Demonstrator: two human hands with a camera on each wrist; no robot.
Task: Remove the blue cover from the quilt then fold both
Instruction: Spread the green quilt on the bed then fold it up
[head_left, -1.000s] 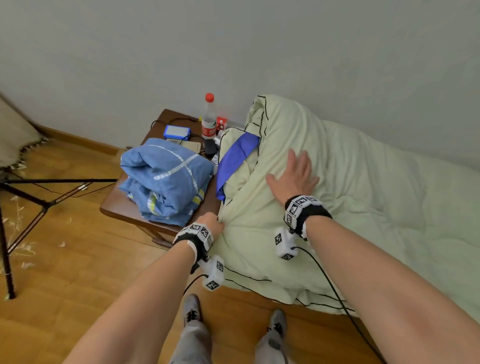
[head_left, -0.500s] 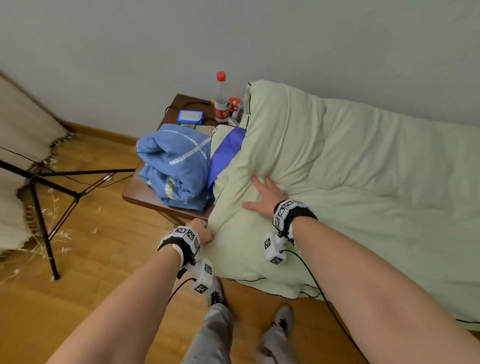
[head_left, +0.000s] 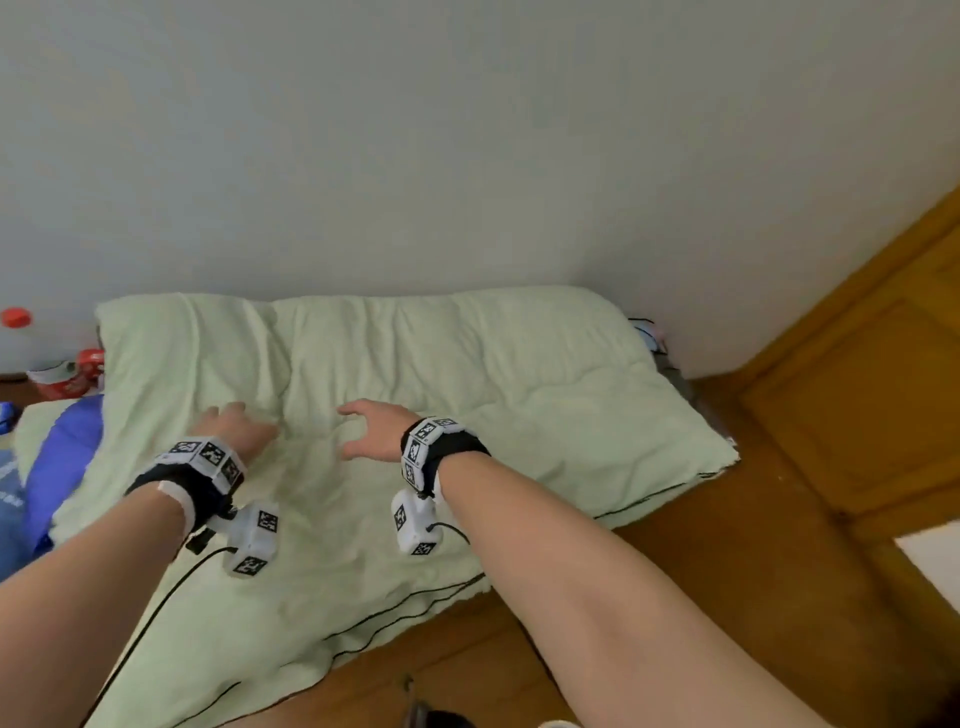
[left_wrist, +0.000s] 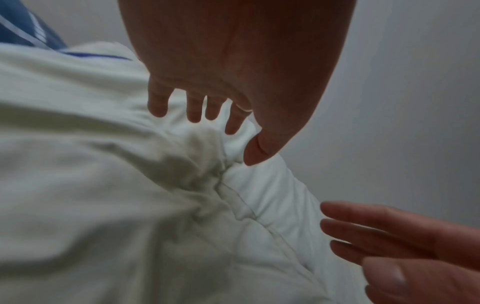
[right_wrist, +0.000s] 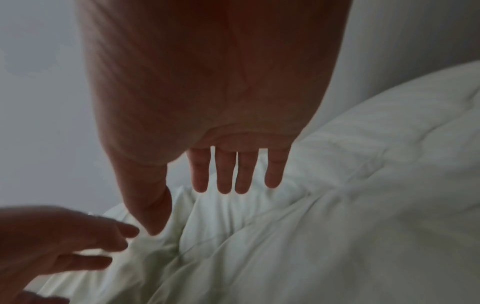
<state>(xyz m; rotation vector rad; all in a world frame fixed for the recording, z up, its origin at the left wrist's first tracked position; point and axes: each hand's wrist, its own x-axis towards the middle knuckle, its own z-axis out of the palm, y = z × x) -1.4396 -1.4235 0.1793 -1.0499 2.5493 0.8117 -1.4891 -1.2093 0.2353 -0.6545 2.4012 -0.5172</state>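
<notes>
The pale green quilt lies folded on the bed against the wall. My left hand and right hand are side by side over its middle, palms down. The left wrist view shows the left hand with spread straight fingers at a crease in the quilt. In the right wrist view the right hand holds its fingers straight just above the quilt. Neither hand holds anything. The folded blue cover peeks in at the far left edge; it also shows as blue cover.
A violet-blue cloth lies under the quilt's left end. A bottle with a red cap and a red packet stand at the far left. Wooden floor runs along the bed's near side and right.
The view swung right along the bed. My left hand left the quilt's near edge by the table and my right hand slid over; both now sit over the quilt's middle.
</notes>
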